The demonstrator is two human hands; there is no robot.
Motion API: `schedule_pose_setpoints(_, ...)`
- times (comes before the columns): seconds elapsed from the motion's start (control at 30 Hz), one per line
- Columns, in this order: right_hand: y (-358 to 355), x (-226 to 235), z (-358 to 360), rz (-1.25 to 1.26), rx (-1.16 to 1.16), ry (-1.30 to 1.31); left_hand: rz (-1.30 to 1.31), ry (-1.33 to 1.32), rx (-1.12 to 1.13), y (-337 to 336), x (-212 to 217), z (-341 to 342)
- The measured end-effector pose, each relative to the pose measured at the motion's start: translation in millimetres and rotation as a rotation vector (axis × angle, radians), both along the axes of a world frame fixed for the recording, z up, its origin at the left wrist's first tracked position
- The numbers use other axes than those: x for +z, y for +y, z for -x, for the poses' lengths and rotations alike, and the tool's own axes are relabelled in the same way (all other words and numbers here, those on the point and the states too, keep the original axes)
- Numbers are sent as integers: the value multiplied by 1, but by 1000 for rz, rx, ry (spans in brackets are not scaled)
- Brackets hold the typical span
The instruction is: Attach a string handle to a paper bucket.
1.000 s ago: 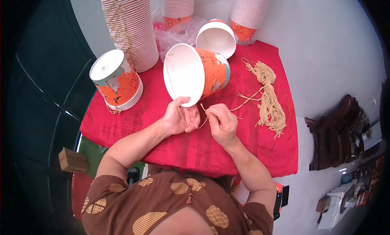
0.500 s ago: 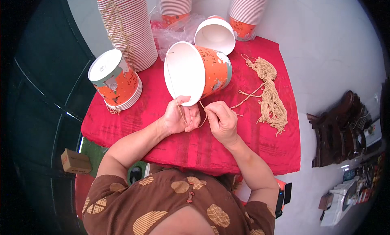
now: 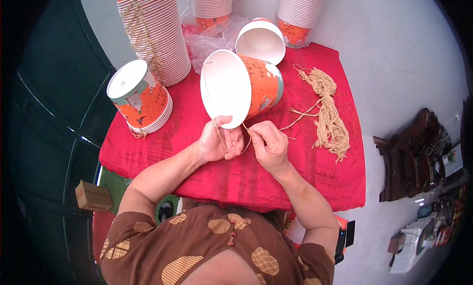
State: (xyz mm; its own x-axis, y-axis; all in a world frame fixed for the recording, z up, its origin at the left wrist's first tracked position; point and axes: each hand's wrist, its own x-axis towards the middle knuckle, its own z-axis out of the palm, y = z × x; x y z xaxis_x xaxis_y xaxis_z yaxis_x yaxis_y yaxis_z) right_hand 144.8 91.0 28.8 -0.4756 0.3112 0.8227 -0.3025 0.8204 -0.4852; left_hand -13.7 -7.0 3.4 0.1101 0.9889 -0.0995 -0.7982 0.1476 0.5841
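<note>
Paper tub [image 3: 241,88], orange print outside and white inside, sits at centre over the red-clothed bench [image 3: 320,186]. Can't tell if its underside rests on the cloth. Long axis roughly 8:30 to 2:30: mouth toward 8:30, tipped up at the camera, base toward 2:30.

Should handle light, stiffish but dentable, a bit slick on the print. Best hold: rolled rim, no squeezing the wall.

Left hand [image 3: 221,139], at the rim's 6 o'clock: palm up, thumb inside the mouth, fingers curled below, so rim looks pinched. Right hand [image 3: 270,143], at 5: thumb and forefinger pinch the cord [image 3: 248,143] near its end. Cord runs from the rim's 11 across the mouth to the left hand, then over to the right.

Farther out: cord bundle [image 3: 327,112] past 3, second tub [image 3: 261,43] at 1, clear bag [image 3: 217,41] at 11, tall stack [image 3: 157,38] at 10, upside-down short stack [image 3: 140,100] at 9.
</note>
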Motion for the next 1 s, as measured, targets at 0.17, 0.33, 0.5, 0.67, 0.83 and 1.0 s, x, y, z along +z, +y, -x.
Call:
schedule_pose_setpoints(0.17, 1, -1, 0, -5, -6, -8, -24, 10, -1, 2, -6, 1)
schedule_pose_setpoints(0.33, 2, -2, 0, 4, -8, 2, -1, 15, 0, 1, -1, 1)
schedule_pose_setpoints(0.5, 2, 0, 0, 1, -13, -7, 0, 9, -1, 1, 0, 1)
schedule_pose_setpoints(0.67, 1, 0, 0, 3, -15, -6, -17, 5, -1, 1, -2, 1)
schedule_pose_setpoints(0.83, 2, 0, 1, -20, -27, -15, 0, -2, 7, 0, -2, 1)
schedule_pose_setpoints(1.0, 2, 0, 1, -20, -36, -19, 6, -14, 7, 1, -1, 0)
